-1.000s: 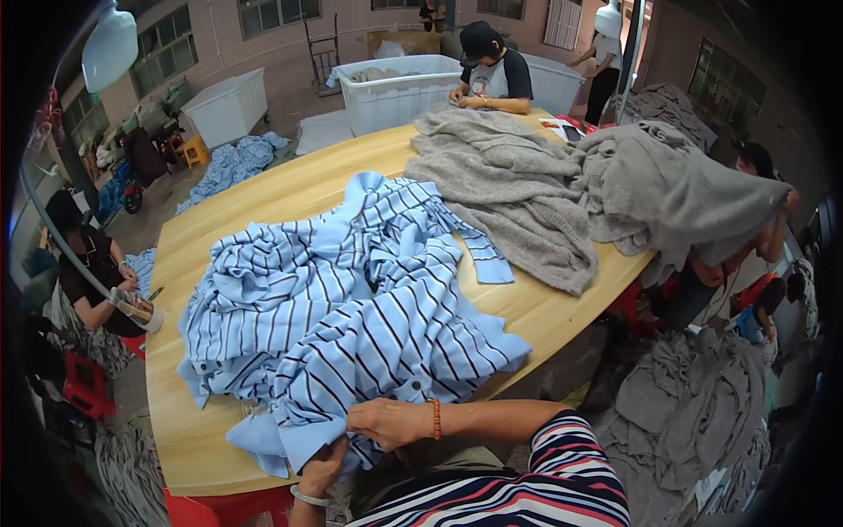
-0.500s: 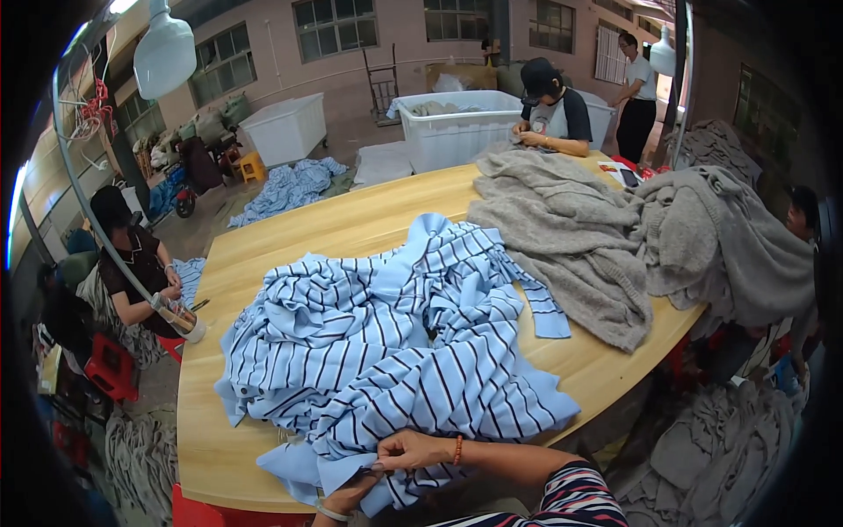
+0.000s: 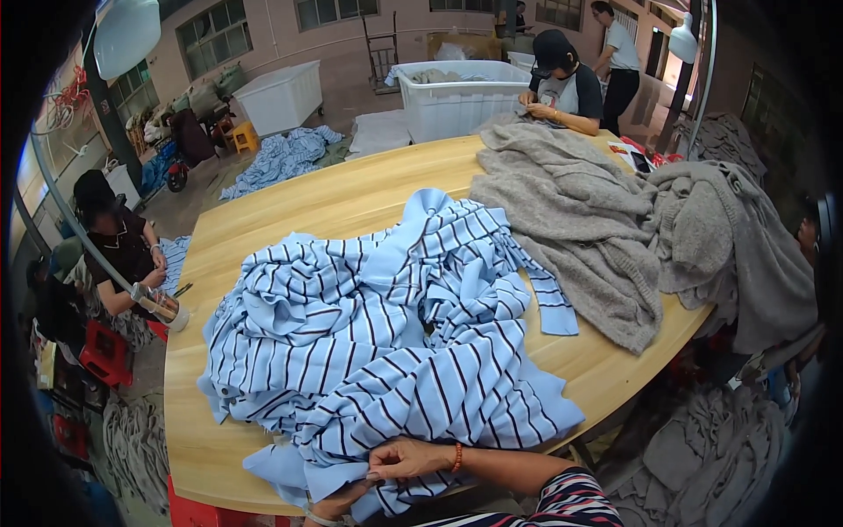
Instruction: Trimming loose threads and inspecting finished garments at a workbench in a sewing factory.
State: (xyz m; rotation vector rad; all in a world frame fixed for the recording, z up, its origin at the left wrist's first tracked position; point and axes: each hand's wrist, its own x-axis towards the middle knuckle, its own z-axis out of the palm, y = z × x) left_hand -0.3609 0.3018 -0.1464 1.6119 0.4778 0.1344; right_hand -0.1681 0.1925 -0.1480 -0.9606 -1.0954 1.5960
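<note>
We have one heap of striped cloth (image 3: 378,351) in front of us, spread across the near half of the tabletop (image 3: 299,206); how many garments it holds, we cannot tell. The fabric is soft and light blue, with narrow dark and white stripes, bunched into rounded folds and edged by plain blue bands. Our two hands are at its near edge. The right hand (image 3: 408,458) has its grip pinched closed on a plain blue edge; one bracelet (image 3: 457,457) of round reddish-brown beads circles that wrist. The left hand (image 3: 341,502) is partly covered by cloth, so we cannot tell how far its grip is open.

Beyond, on the right, we count two touching mounds of fuzzy grey knitwear (image 3: 571,228), one hanging over the side. The wood-grained tabletop also carries one clear cup (image 3: 176,314) at its left edge. Farther back stands one yellow stool (image 3: 245,136).
</note>
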